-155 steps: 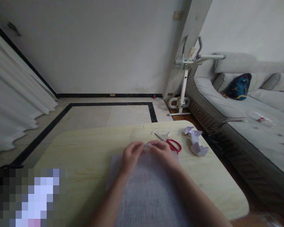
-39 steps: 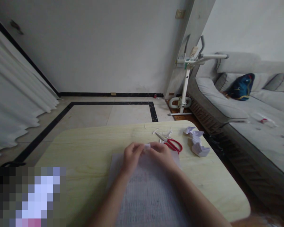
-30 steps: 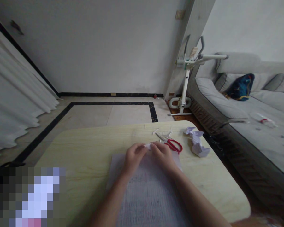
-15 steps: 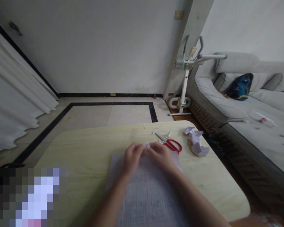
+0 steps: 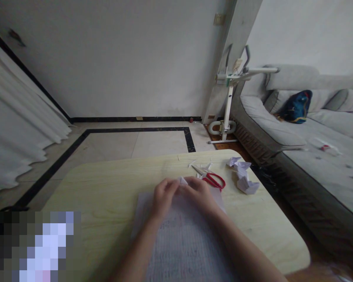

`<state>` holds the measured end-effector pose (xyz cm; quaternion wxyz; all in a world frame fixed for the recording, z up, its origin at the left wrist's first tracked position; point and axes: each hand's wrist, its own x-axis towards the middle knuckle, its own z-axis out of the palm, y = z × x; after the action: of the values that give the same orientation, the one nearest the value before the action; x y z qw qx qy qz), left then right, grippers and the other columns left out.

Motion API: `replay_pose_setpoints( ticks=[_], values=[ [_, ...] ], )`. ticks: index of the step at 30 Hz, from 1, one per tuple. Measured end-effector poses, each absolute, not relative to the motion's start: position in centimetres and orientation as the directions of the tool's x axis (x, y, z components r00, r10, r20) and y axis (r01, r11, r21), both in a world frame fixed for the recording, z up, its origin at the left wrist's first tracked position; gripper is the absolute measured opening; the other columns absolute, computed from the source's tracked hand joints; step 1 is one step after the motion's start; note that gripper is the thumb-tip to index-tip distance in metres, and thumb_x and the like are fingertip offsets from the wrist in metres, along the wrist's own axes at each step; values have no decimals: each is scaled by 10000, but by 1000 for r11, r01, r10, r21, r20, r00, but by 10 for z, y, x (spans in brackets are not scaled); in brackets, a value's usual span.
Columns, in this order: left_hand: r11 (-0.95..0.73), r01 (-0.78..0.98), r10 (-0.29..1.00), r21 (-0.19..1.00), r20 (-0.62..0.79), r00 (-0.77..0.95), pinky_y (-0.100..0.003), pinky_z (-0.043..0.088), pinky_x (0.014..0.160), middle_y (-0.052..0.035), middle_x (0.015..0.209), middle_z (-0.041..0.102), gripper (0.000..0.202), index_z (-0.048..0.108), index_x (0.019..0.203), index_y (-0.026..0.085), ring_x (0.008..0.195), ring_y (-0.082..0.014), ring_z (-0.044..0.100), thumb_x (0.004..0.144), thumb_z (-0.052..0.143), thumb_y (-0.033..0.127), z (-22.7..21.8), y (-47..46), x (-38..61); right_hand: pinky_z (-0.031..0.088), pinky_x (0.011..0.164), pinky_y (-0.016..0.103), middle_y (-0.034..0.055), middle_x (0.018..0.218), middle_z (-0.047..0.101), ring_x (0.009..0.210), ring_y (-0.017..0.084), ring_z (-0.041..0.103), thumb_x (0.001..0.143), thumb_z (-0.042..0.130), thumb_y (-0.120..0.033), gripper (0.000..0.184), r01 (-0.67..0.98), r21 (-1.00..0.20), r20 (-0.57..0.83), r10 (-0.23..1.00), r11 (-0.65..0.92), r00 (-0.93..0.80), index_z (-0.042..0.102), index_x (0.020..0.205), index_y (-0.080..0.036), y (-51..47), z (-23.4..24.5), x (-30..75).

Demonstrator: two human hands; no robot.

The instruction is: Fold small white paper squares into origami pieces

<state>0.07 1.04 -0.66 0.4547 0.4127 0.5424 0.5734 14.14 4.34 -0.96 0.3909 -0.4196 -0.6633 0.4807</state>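
Between my fingertips is a small piece of folded white paper (image 5: 182, 180), its pointed tip showing above the fingers. My left hand (image 5: 165, 194) pinches it from the left, and my right hand (image 5: 197, 192) pinches it from the right. Most of the piece is hidden behind the fingers. Below both hands lies a large sheet of paper with lines of writing (image 5: 182, 243), flat on the table. Red-handled scissors (image 5: 214, 181) rest just beyond my right hand, blades pointing away to the left. White paper scraps (image 5: 206, 167) lie around the blades.
Several folded white paper shapes (image 5: 243, 174) sit near the right edge of the pale wooden table (image 5: 106, 184). A pixelated patch covers the lower left. Beyond are a grey sofa (image 5: 326, 168) with a blue bag (image 5: 298, 106), white exercise equipment (image 5: 228, 105) and a white curtain (image 5: 20, 117).
The tip of the paper stands out a little more clearly between my fingers. Both hands stay almost in place, and the camera view has shifted slightly.
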Motion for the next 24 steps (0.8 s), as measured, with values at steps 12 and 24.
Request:
replay_pose_setpoints(
  ticks=[12,24],
  values=[
    [47,-20,996,999,-48,-75,-217,413,582,-5,624,623,278,676,689,142,601,-131,555,784,639,401,-4,7,-1,450,564,232,12,659,656,604,138,577,786,653,-363,205,62,-992,99,977,112,-188,702,761,-165,44,-15,142],
    [21,3,999,1000,-21,-45,-219,424,579,-14,628,634,281,688,703,144,589,-133,556,806,613,394,-5,4,2,418,516,248,4,557,602,529,142,532,770,636,-404,270,2,-998,64,987,65,-147,628,609,-187,41,-7,139]
  ],
)
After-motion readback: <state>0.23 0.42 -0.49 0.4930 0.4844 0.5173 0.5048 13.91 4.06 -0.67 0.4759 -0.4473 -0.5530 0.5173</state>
